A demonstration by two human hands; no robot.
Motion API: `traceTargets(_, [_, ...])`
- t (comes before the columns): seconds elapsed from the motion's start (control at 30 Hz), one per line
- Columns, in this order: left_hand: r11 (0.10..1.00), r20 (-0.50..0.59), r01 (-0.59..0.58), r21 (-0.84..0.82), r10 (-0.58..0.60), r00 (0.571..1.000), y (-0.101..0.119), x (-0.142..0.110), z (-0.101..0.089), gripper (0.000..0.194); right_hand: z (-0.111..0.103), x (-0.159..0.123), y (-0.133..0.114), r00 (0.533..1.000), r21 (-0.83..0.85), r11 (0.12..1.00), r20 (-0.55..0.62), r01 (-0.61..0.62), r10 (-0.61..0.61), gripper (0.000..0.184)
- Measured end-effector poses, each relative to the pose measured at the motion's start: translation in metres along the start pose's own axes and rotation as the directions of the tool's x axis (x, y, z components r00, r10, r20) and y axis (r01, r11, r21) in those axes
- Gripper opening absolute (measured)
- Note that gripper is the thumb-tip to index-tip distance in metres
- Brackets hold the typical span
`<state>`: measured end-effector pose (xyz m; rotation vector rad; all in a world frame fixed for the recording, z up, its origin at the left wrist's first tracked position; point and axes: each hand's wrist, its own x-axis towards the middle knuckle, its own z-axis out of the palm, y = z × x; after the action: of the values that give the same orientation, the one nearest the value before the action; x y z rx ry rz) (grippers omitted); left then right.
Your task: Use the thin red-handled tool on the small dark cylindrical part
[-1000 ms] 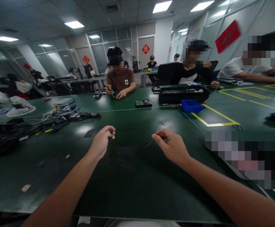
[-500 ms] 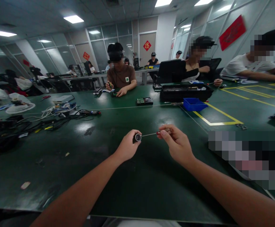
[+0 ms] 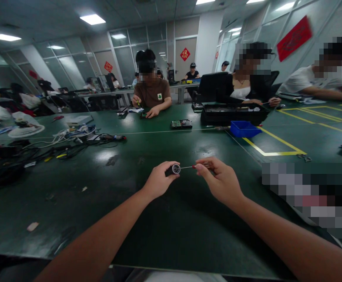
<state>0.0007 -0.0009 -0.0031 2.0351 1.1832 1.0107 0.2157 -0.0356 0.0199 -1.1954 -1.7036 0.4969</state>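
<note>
Between the thumb and fingers of my left hand [image 3: 159, 180] is a small black cylinder [image 3: 175, 169] with a silver ring at its open end, which faces me. My right hand [image 3: 219, 180] is closed around the handle of a screwdriver [image 3: 194, 167]. Its thin metal shaft points left, and the tip meets the right side of the cylinder's ring; whether it is inside or just touching, I cannot tell. Both hands are raised over the green table [image 3: 171, 235]. The far side of the cylinder is hidden by my fingers.
Ahead lie a circuit-board device [image 3: 181, 124], a blue bin [image 3: 245, 129] and a long black tray [image 3: 232, 114]. Tangled cables [image 3: 56, 150] spread over the left side. A co-worker in a brown shirt [image 3: 153, 94] sits opposite; others sit at the right.
The cylinder's open end has turned more toward me, and less of the screwdriver shaft shows between my hands. The whole view has shifted slightly.
</note>
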Motion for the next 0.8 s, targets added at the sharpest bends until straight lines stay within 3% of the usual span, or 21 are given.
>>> traceTargets(0.23, [0.998, 0.031, -0.063, 0.023, 0.062, 0.998, -0.0054, -0.001, -0.0009, 0.039, -0.0047, -0.0007, -0.0044, 0.992, -0.029, 0.994, 0.08, 0.103, -0.1, 0.017])
traceTargets(0.4, [0.996, 0.049, -0.068, 0.056, 0.065, 0.997, -0.0015, -0.0011, 0.0001, 0.037, -0.0032, -0.0017, -0.0088, 0.999, -0.1, 0.995, 0.046, 0.026, -0.022, 0.029])
traceTargets(0.63, [0.998, 0.02, -0.062, 0.03, 0.061, 0.998, -0.0019, -0.0016, -0.0028, 0.038, -0.0031, -0.0014, -0.0039, 0.997, -0.045, 0.998, 0.067, 0.038, -0.035, 0.025])
traceTargets(0.8, [0.997, 0.043, -0.061, 0.037, 0.06, 0.997, -0.0006, -0.0014, -0.0028, 0.037, -0.0021, -0.0022, -0.0052, 0.998, -0.103, 0.995, 0.06, 0.007, -0.001, 0.028])
